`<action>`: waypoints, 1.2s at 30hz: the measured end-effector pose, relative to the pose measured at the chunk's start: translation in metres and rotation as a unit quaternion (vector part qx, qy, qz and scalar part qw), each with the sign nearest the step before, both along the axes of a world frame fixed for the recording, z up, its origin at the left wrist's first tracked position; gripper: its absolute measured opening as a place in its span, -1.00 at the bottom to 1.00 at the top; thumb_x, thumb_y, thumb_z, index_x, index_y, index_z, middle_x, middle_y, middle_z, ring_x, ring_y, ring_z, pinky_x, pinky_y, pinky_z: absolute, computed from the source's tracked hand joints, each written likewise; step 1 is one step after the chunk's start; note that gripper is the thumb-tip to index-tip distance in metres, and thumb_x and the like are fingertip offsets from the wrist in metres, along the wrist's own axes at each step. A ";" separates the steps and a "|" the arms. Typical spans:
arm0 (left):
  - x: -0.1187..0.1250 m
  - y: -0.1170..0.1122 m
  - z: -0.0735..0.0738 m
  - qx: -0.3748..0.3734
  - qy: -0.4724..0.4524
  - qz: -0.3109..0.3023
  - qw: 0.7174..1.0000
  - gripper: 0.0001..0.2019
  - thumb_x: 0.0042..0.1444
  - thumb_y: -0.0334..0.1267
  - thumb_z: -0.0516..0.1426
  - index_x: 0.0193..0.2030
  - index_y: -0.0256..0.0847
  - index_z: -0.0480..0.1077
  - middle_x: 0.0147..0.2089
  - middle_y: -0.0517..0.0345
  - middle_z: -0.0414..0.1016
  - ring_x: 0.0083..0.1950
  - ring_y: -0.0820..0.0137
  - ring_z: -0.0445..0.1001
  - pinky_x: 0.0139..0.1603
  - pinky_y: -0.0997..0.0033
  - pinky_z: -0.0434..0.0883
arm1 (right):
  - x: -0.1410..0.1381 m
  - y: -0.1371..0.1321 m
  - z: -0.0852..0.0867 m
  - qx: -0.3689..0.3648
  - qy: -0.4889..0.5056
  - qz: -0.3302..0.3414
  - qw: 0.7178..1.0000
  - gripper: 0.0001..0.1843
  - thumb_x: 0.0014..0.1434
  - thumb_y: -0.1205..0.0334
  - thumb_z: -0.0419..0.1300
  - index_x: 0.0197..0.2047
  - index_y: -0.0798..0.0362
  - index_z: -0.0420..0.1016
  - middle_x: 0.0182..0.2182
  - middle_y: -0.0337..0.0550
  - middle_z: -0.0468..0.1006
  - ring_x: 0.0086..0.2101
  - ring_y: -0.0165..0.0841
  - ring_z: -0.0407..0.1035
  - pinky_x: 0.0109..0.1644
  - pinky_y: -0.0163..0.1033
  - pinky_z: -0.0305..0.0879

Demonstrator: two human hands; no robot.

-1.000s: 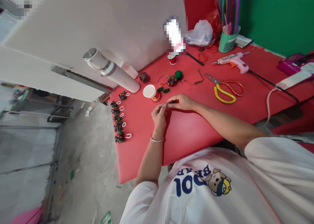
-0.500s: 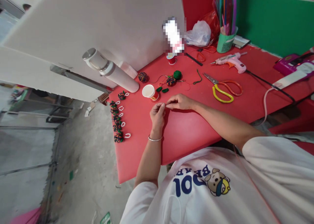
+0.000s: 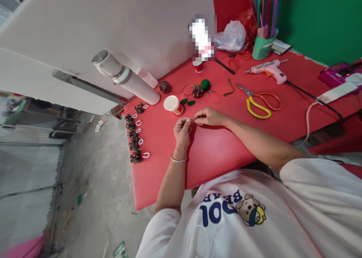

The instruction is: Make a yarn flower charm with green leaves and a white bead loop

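Note:
My left hand (image 3: pixel 182 131) and my right hand (image 3: pixel 208 117) meet over the red table (image 3: pixel 220 148), both pinched on a small beaded piece (image 3: pixel 193 121) too tiny to make out clearly. A silver bangle circles my left wrist. Just beyond my hands stands a small white cup (image 3: pixel 172 104), with green leaf-shaped bits (image 3: pixel 188 102) beside it. Further back lie a multicoloured yarn ball (image 3: pixel 198 92) and a green yarn ball (image 3: pixel 205 84). A row of several finished yarn pieces with white bead loops (image 3: pixel 135 137) lines the table's left edge.
A white flask (image 3: pixel 128 80) lies at the back left. Yellow and orange scissors (image 3: pixel 258 102), a glue gun (image 3: pixel 268 70), a red thread spool (image 3: pixel 198 65), a green cup of sticks (image 3: pixel 262 43) and a plastic bag (image 3: pixel 232 36) sit further right. Concrete floor lies to the left.
My hands stay together in almost the same spot, fingers shifting slightly on the small piece. The view has moved a little.

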State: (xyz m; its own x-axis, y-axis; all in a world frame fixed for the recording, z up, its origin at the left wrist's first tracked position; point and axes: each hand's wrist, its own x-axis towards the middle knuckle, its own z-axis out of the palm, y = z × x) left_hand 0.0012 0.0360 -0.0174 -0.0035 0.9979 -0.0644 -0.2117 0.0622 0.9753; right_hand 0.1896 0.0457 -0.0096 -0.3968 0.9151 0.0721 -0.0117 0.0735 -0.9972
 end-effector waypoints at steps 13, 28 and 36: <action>0.001 0.004 0.007 -0.024 -0.009 -0.067 0.997 -0.39 -0.10 0.22 0.53 -0.24 -0.15 0.37 -0.54 0.33 0.52 -0.66 0.50 0.45 -0.73 0.62 0.20 | -0.005 -0.001 -0.001 0.023 -0.006 -0.056 0.998 -0.75 0.07 0.07 0.37 -0.29 0.08 0.67 -0.42 -0.19 0.69 -0.39 -0.38 0.50 -0.23 -0.29 0.38; 0.002 0.000 0.012 -0.048 0.069 -0.064 0.994 -0.62 -0.14 -0.09 0.54 -0.24 -0.26 0.66 -0.47 0.14 0.62 -0.59 0.51 0.46 -0.65 0.57 0.30 | -0.010 0.000 -0.002 0.073 -0.038 -0.134 0.988 -0.85 0.29 0.10 0.20 -0.26 -0.02 0.43 -0.43 -0.28 0.53 -0.44 -0.38 0.38 -0.25 -0.25 0.33; -0.002 0.002 0.006 -0.046 0.025 -0.040 0.998 -0.68 -0.10 -0.13 0.51 -0.31 -0.22 0.57 -0.50 0.22 0.54 -0.58 0.53 0.43 -0.63 0.60 0.26 | -0.009 -0.001 -0.003 0.080 -0.035 -0.119 0.989 -0.76 0.25 0.10 0.27 -0.08 0.03 0.61 -0.29 -0.19 0.65 -0.28 -0.33 0.49 -0.10 -0.23 0.41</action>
